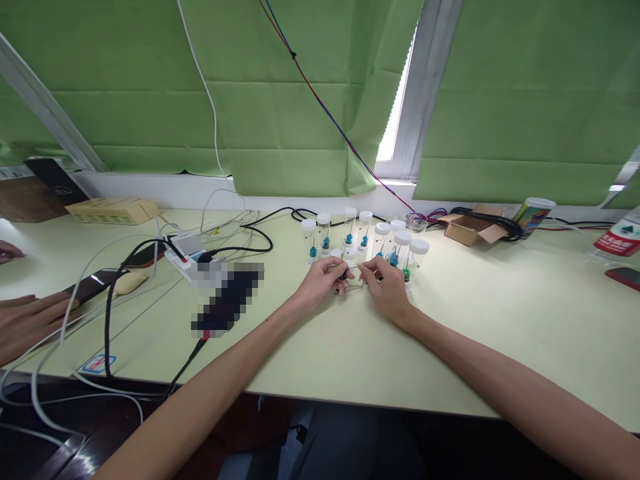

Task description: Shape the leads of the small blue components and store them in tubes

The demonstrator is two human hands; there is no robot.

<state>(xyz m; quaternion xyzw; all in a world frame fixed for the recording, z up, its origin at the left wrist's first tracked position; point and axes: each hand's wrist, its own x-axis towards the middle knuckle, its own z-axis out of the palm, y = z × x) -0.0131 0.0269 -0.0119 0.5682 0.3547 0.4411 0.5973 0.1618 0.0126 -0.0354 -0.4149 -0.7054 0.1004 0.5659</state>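
My left hand [327, 275] is closed in a pinch around a small dark part [343, 275] whose kind I cannot make out. Fingertips of my right hand [384, 283] pinch a thin pale wire [356, 287] that runs across the gap between both hands. Just beyond them stand several clear tubes with white caps, among them a tube at the left [309, 240] and one at the right [418, 253]. Blue or green pieces with thin wires sit inside these tubes. The right hand partly hides some of them.
A dark, pixelated device [227, 300] lies on the left, near a white power strip [187, 257] and tangled cables. An open cardboard box [473, 227], a printed can [534, 217] and a bottle [620, 237] stand right. Another person's hand [37, 323] rests at far left.
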